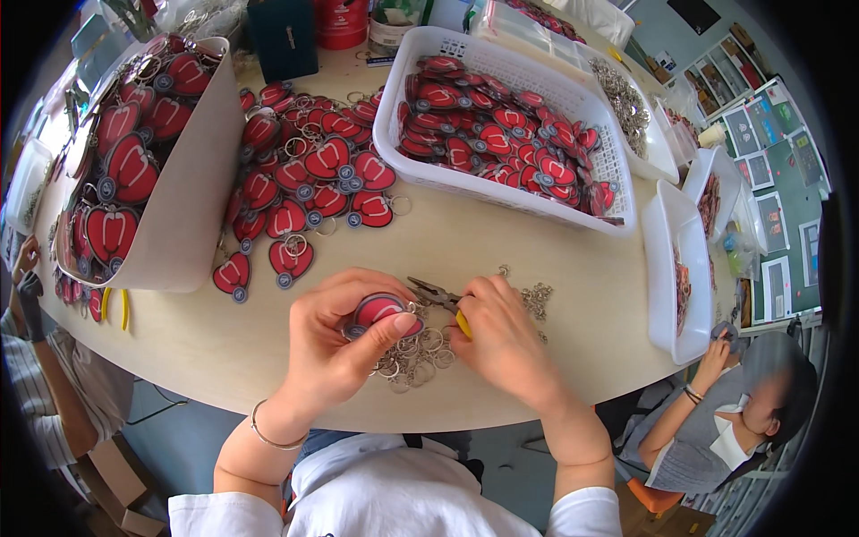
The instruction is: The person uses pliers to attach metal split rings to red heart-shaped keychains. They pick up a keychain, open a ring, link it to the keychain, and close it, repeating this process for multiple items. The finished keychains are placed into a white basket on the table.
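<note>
Between the thumb and fingers of my left hand [335, 331] is a red heart-like keychain charm [378, 309] with a dark rim. My right hand [506, 340] is closed around pliers [438, 294] with yellow grips, their jaws pointing left, close to the charm's edge. Below both hands lies a pile of silver split rings [416, 360] on the table. A small heap of metal links [537, 302] sits just right of my right hand. Whether the plier jaws grip a ring is too small to tell.
Finished-looking red keychains [304, 179] are heaped beyond my hands. A white basket [510, 192] holds loose charms; a tilted beige bin [183, 233] stands left. White trays [677, 268] line the right side. Yellow-handled pliers [123, 309] lie left. Two people sit at either side.
</note>
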The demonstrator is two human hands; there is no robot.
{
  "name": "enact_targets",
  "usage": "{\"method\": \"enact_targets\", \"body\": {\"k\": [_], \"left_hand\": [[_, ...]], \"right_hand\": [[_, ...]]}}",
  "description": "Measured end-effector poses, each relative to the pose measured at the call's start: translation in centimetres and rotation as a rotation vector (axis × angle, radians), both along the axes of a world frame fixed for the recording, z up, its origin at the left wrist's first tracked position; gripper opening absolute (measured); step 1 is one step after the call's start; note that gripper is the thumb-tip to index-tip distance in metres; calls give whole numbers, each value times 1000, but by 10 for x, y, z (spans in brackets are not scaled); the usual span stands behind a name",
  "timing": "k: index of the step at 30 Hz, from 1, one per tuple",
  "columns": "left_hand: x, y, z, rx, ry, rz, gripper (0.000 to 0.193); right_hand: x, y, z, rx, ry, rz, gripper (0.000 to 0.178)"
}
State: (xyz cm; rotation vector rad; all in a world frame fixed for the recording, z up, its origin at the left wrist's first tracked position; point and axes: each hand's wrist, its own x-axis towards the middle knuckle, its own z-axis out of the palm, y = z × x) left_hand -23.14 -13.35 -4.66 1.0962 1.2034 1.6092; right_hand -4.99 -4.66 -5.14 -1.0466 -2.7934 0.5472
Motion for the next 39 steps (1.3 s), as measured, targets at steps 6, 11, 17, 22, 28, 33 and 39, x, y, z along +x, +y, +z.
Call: {"method": "enact_targets", "body": {"k": [6, 11, 17, 22, 28, 33, 39], "left_hand": [[4, 0, -1, 49, 168, 11, 10], [9, -2, -1, -29, 125, -86, 13], [15, -1, -6, -30, 60, -168, 12], [15, -4, -2, -38, 9, -206, 14], [12, -6, -4, -49, -15, -231, 15], [10, -7, -3, -25, -29, -210, 15], [11, -6, -3, 20, -34, -172, 13]], "right_hand": [[11, 7, 15, -274, 332, -150, 10], [11, 4, 39, -843, 716, -298, 10], [9, 1, 44, -1011, 801, -295, 12], [2, -3, 51, -1026, 850, -270, 11], [-5, -7, 59, -1036, 868, -254, 9], [-9, -9, 63, -1031, 878, -250, 9], [-10, -9, 65, -1012, 866, -248, 11]]}}
